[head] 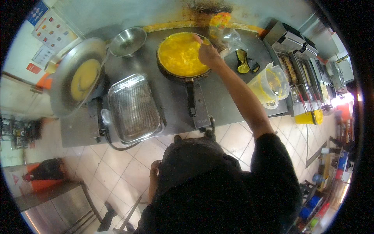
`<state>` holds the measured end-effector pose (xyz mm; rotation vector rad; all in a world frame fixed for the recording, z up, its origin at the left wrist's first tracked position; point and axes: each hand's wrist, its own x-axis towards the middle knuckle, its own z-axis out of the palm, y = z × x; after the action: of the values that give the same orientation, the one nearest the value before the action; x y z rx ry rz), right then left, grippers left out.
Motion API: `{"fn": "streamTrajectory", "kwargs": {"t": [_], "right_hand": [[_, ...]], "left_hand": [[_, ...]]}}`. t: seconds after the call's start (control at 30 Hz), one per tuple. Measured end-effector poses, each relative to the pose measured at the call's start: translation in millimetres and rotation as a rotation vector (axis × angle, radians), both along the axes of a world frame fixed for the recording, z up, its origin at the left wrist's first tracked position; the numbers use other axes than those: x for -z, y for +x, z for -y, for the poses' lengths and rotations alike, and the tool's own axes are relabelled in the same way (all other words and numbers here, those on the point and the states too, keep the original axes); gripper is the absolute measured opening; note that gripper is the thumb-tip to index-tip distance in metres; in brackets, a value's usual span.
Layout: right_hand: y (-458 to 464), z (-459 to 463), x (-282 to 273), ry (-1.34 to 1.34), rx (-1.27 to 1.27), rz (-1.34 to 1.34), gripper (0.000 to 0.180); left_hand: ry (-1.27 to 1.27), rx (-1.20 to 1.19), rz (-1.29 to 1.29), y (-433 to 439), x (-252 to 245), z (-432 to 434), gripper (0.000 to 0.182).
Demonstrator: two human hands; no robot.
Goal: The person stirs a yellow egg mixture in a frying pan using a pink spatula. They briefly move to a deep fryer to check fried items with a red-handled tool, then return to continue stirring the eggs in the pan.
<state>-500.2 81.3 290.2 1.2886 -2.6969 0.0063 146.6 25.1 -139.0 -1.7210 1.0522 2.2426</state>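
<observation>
A frying pan [190, 96] with a black handle sits on a Rinnai stove and holds a yellow egg-like mixture [181, 57]. My right hand [208, 54] reaches over the pan's right rim, its fingers bent at the mixture's edge; whether it holds a utensil is hidden. Beside my waist, low on the left, hangs my left hand [155, 167], partly hidden against my dark clothing. To the right of the pan stands a clear plastic jug [266, 84] smeared with yellow. A rectangular metal tray with a mesh rack [135, 108] lies left of the pan.
A large metal wok [62, 87] with pale yellow contents stands at the left, near a steel bowl [128, 41]. Clear plastic bags [233, 39] and a yellow-black item [242, 61] lie at the back right. Fryers [292, 65] adjoin the counter; a stool or frame stands on the tiled floor.
</observation>
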Motion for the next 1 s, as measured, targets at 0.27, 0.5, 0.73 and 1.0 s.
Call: {"fn": "streamTrajectory", "kwargs": {"t": [0.27, 0.5, 0.73, 1.0], "right_hand": [[22, 22, -11, 0.089, -0.189, -0.145, 0.02], [34, 35, -11, 0.0, -0.124, -0.017, 0.026], [47, 25, -28, -0.058, -0.045, 0.108, 0.041], [73, -2, -51, 0.016, -0.091, 0.117, 0.043]], "left_hand": [[-0.113, 0.153, 0.011, -9, -5, 2, 0.015], [-0.285, 0.455, -0.16, 4, 9, 9, 0.017], [0.007, -0.077, 0.006, -4, 10, -4, 0.015], [-0.206, 0.21, -0.038, 1, 7, -8, 0.018]]}}
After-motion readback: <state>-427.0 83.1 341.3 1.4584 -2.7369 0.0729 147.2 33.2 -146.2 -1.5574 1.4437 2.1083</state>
